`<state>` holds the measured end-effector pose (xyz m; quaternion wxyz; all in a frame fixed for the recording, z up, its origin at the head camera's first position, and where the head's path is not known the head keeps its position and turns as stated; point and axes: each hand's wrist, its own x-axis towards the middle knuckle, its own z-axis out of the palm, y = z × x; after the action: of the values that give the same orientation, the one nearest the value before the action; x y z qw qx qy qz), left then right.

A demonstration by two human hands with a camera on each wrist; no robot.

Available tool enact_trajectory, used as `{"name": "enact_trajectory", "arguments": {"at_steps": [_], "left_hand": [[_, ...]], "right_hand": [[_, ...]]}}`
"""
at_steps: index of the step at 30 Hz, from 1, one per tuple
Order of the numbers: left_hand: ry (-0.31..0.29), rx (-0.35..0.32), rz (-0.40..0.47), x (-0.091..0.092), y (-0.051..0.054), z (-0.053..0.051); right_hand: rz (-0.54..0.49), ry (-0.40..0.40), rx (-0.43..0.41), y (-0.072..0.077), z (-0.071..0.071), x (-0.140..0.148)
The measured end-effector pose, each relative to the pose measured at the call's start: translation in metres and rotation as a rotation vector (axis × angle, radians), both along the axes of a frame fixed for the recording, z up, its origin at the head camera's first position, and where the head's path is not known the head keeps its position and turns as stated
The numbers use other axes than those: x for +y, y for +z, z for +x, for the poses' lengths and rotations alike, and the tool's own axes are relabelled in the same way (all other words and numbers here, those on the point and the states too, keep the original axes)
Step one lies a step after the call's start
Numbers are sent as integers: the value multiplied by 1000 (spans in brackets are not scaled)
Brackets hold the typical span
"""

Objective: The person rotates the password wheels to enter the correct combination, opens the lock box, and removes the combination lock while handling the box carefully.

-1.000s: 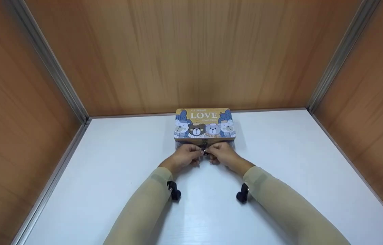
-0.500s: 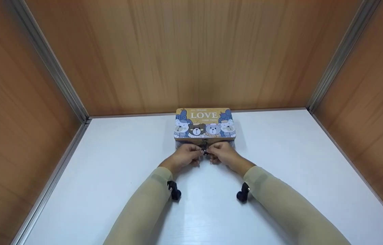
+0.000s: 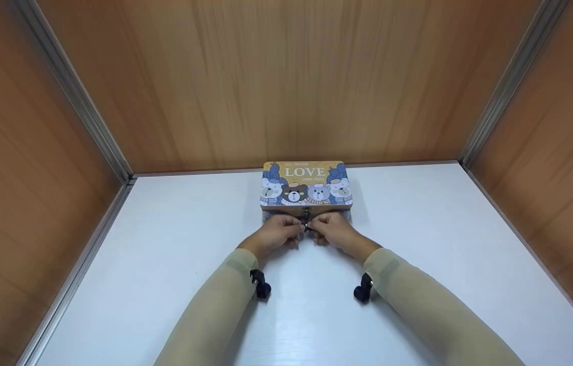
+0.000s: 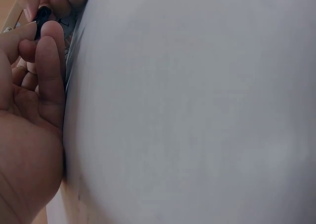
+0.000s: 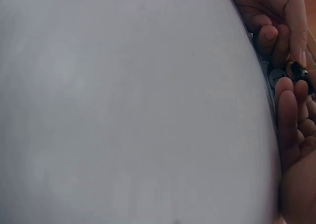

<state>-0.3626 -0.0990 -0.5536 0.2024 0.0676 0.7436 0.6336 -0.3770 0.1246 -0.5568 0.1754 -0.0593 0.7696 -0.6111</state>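
Note:
A tin box (image 3: 306, 188) with cartoon bears and the word LOVE on its lid stands closed against the back wall. At its front clasp (image 3: 306, 211) hangs a small black lock (image 3: 307, 227), partly covered by fingers. My left hand (image 3: 275, 234) pinches the lock from the left, and my right hand (image 3: 336, 231) pinches it from the right. The left wrist view shows the black lock (image 4: 42, 17) between thumb and fingertips of both hands. Fine details of the lock are too small and dark to read, also in the right wrist view.
The box rests on a white tabletop (image 3: 306, 315). Wood-grain panels (image 3: 286, 81) enclose the back and both sides, with metal rails (image 3: 83, 101) at the corners. A black wrist camera (image 3: 261, 285) sits on each sleeve.
Both hands stay at the front of the box. Only a slight shift of the fingertips and the black lock between them shows.

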Motion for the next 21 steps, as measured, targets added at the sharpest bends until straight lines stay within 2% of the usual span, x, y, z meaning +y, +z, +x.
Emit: {"name": "enact_trajectory", "arguments": {"at_steps": [11, 21], "left_hand": [[14, 16, 10, 1, -1, 0], [7, 17, 6, 1, -1, 0]], "right_hand": [[-35, -9, -40, 0, -2, 1], [-64, -23, -43, 1, 0, 1]]}}
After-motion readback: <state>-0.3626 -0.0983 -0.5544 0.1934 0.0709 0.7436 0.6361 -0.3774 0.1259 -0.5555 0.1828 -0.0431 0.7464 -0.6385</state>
